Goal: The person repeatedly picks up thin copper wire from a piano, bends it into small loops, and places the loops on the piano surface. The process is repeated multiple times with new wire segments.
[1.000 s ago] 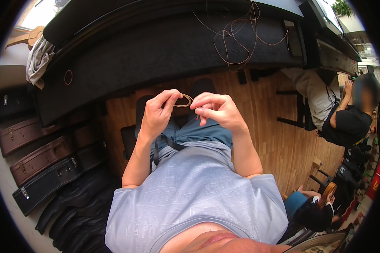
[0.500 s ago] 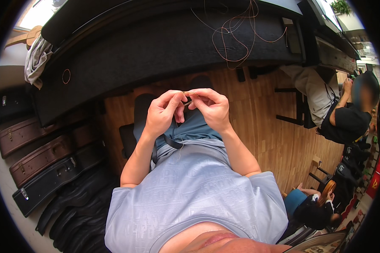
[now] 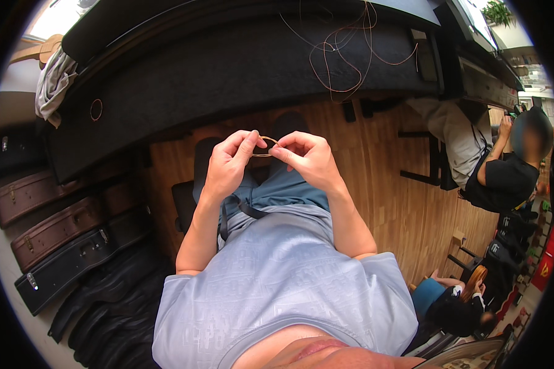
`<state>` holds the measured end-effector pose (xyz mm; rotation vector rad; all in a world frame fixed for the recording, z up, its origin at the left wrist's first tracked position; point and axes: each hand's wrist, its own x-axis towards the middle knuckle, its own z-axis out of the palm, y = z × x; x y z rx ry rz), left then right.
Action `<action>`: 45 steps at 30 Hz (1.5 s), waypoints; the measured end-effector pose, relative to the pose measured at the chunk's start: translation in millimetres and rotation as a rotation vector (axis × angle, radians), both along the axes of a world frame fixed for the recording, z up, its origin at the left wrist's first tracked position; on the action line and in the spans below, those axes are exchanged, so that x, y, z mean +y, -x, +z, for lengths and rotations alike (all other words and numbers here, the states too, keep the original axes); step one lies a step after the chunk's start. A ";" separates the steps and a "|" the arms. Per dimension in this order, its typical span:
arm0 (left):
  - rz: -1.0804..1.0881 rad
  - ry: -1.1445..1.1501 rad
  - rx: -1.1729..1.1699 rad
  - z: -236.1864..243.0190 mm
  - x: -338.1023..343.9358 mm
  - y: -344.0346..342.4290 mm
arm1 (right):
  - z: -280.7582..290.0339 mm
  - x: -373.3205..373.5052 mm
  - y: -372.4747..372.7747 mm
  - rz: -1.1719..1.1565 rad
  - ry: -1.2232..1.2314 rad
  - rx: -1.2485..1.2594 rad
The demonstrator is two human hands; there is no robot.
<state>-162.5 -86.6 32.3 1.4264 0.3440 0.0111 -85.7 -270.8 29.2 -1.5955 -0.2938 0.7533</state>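
Between my two hands, above my lap, is a small ring of coiled thin string (image 3: 262,155), gold-coloured and wire-like. My left hand (image 3: 229,165) pinches its left side between thumb and fingers. On the opposite side my right hand (image 3: 313,161) pinches it too, with the thumb pressed toward the fingers. The ring's upper and lower arcs show in the gap between the hands, while its ends are hidden by the fingers. Another small coiled ring (image 3: 92,109) lies at the left of the black-covered table (image 3: 209,67) in front of me.
Loose tangled strings (image 3: 330,79) lie at the table's right and hang over its front edge. A grey cloth (image 3: 54,89) drapes the left end. Instrument cases (image 3: 58,230) stand at my left. One person (image 3: 505,178) sits at the right; another (image 3: 449,304) holds a wooden instrument behind.
My hands have drawn slightly apart, so the ring shows as a rounder loop. The loose string end that hung below my hands no longer shows.
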 end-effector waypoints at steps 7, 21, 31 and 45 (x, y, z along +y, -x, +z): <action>-0.189 0.776 0.063 -2.6 21.1 3.0 | 4.1 -13.6 -8.9 0.141 -0.240 0.147; 0.096 -0.673 -0.392 -0.8 7.3 1.1 | 1.8 -7.2 -8.6 0.055 -0.017 0.050; 0.203 -0.291 -0.458 -22.9 -3.3 9.6 | -9.6 -3.0 -1.8 0.177 -0.344 0.048; 0.201 0.050 -0.096 -33.2 -14.8 7.1 | -20.6 29.5 25.1 -0.348 -0.321 -0.178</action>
